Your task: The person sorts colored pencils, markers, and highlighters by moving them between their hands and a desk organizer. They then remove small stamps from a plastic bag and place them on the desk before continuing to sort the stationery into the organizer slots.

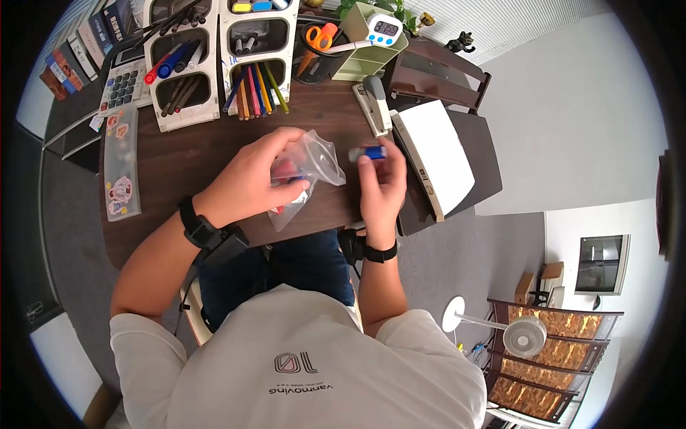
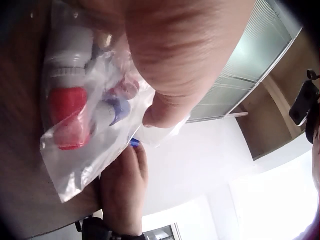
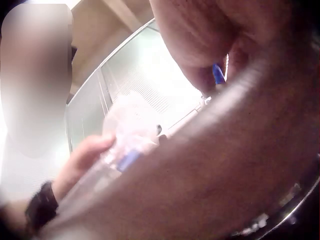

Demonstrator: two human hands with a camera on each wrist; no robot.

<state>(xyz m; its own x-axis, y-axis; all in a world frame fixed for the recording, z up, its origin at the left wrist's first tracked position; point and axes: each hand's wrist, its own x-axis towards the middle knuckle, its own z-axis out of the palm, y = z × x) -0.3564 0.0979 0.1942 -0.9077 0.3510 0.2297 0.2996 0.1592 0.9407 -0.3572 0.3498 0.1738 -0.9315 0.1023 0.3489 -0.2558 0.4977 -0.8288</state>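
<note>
My left hand (image 1: 246, 177) grips a clear plastic bag (image 1: 323, 161) above the dark desk, thumb on the near side. Through the plastic, the left wrist view shows a small red-and-white bottle (image 2: 69, 117) and a smaller blue-and-white piece (image 2: 117, 110). To the right of the bag, my right hand (image 1: 384, 189) pinches a small blue cylinder with a pale, translucent end (image 1: 373, 152) between thumb and fingers. That pale end points toward the bag, with a gap between them. In the right wrist view only a sliver of its blue part (image 3: 218, 74) shows.
A stapler (image 1: 374, 107) and a white-topped box (image 1: 439, 154) stand beyond and right of my right hand. Pen organizers (image 1: 214, 118) with pencils and markers line the back, beside a calculator (image 1: 127, 87) and a digital timer (image 1: 386, 28). A stickered strip (image 1: 121, 164) lies at left.
</note>
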